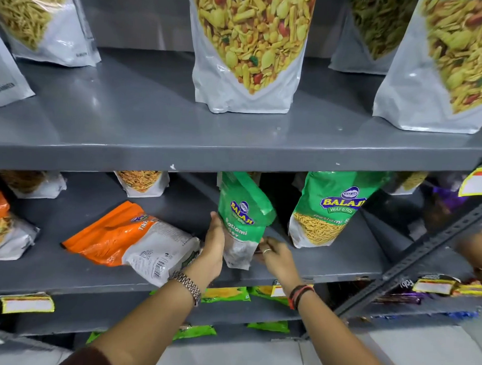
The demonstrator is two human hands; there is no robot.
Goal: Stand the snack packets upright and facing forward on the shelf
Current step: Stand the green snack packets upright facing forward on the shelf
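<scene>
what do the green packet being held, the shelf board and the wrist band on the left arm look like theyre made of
Green packet: thin glossy plastic film, judging by its creases and sheen. Shelf board: probably grey painted metal; smooth, with soft reflections and small chips at the front edge. Wrist band: seemingly polished metal links, silver and shiny.

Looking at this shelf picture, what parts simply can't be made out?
Head view only:
- Tops of the white pouches on the upper shelf: cut off by the frame's top edge.
- Back-row pouches on the middle shelf: upper parts hidden by the shelf above.
- Held green Ratlami Sev packet: lower corners covered by the left hand and right hand.
</scene>
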